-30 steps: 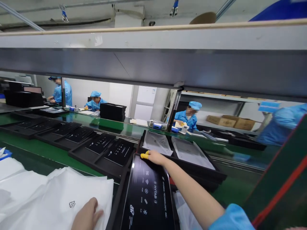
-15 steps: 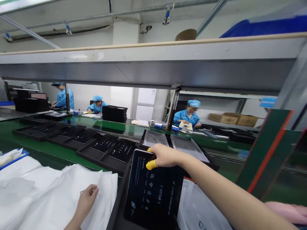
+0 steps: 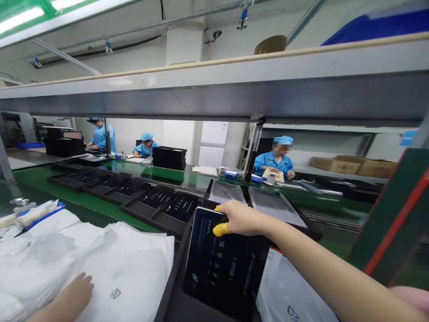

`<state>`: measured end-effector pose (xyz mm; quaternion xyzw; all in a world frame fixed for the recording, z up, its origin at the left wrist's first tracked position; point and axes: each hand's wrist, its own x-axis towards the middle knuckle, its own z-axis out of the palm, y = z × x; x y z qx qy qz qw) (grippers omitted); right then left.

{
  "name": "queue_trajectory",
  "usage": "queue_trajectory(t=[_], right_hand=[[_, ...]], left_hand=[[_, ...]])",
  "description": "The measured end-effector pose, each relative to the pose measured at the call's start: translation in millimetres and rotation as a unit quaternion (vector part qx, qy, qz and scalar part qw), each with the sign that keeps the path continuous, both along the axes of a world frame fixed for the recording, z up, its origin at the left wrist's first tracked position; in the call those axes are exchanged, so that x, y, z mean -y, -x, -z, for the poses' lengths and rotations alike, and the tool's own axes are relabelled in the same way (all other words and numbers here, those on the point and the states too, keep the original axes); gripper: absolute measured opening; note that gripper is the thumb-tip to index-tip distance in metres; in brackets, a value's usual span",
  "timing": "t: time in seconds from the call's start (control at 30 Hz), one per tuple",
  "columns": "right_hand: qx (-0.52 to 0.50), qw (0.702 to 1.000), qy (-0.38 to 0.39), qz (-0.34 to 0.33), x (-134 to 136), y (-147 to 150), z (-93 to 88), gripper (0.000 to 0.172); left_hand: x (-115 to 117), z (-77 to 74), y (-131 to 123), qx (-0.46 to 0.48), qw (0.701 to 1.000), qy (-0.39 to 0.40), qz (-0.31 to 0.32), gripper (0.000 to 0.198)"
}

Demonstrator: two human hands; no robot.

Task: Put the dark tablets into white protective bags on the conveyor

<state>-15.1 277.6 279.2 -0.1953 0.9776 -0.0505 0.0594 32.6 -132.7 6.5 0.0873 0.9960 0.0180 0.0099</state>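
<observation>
My right hand (image 3: pixel 239 218), with yellow covers on its fingertips, grips the top edge of a black tablet (image 3: pixel 228 264). The tablet is tilted up over a black tray (image 3: pixel 177 290), its printed face towards me. My left hand (image 3: pixel 76 293) lies on a pile of white plastic bags (image 3: pixel 134 255), fingers slightly apart and nothing held in them. Right of the tablet is another white bag (image 3: pixel 291 286) with a recycling mark, partly hidden by my right forearm.
Black trays with tablets (image 3: pixel 181 206) line the green bench. Two bagged items (image 3: pixel 275 205) lie in a tray behind my right hand. A blue tray (image 3: pixel 60 209) stands left. Overhead runs a shelf (image 3: pixel 214 98). People in blue work across the bench, one at the right (image 3: pixel 273 163).
My left hand has moved left and down across the bags, and its fingers have loosened. My right hand still holds the tablet. The view has turned slightly left.
</observation>
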Motion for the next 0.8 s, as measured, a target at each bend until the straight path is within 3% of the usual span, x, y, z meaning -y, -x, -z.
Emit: queue_trajectory(t=[0.07,0.1,0.2,0.27,0.33,0.4,0.53,0.67,0.8], right_hand=[[0.008,1.0,0.005,0.0,-0.2,2.1,-0.5,0.021],[0.013,1.0,0.007,0.001,-0.2,2.9,-0.8,0.02],[0.02,1.0,0.014,0.002,-0.2,5.3,-1.3,0.018],[0.023,0.999,0.026,0.003,-0.6,7.2,-0.8,0.018],[0.033,0.999,0.042,0.005,-1.3,9.4,0.7,0.016],[0.043,0.997,0.06,0.005,-2.4,11.5,2.9,0.013],[0.042,0.997,0.062,0.005,-6.0,16.7,7.8,0.011],[0.051,0.998,0.043,0.003,-8.6,20.2,9.1,0.014],[0.028,0.998,0.049,-0.011,-4.8,12.4,5.8,0.013]], left_hand=[[-18.8,-19.4,6.2,0.025,0.99,0.135,-0.002,0.039],[-35.7,-30.1,8.9,0.024,0.986,0.163,-0.012,0.042],[-100.6,-48.9,15.6,0.006,1.0,0.018,-0.003,0.047],[-139.5,-43.6,19.6,0.032,0.99,-0.132,-0.029,0.036],[-163.7,-27.0,24.3,0.055,0.981,-0.174,-0.065,0.021],[-171.9,-6.7,29.8,0.055,0.981,-0.17,-0.078,0.02],[-162.7,21.4,39.1,0.035,0.972,-0.214,-0.089,0.018],[-155.8,29.4,41.6,-0.007,0.954,-0.266,-0.141,0.029],[-153.3,27.0,39.3,-0.073,0.92,-0.343,-0.178,0.024]])
